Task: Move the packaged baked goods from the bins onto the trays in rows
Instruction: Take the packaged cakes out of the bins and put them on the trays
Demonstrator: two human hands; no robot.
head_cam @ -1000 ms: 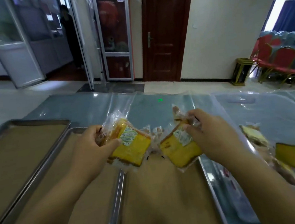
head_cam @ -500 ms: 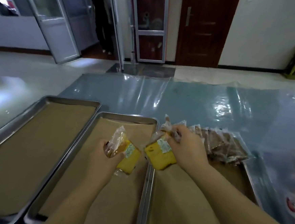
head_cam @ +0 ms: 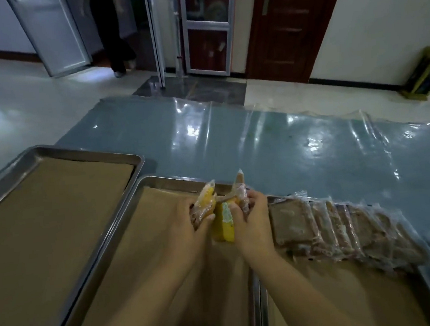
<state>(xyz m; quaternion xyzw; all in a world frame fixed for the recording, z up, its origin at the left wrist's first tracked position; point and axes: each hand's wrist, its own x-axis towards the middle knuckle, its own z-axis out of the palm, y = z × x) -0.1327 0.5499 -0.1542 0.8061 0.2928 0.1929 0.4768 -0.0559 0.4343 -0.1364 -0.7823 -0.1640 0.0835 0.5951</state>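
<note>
**Steel trays, two yellow cakes held at centre**

Steel, paper-lined empty tray lies lower left. Over the middle tray, the left hand grips a wrapped yellow cake. The right hand pinches another wrapped cake; the two cakes touch. A row of wrapped brown cakes crowds the right tray.

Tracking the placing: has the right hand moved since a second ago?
Yes. The right hand, with its cake pack, moved left: from over the right tray to its seam with the middle tray.
</note>
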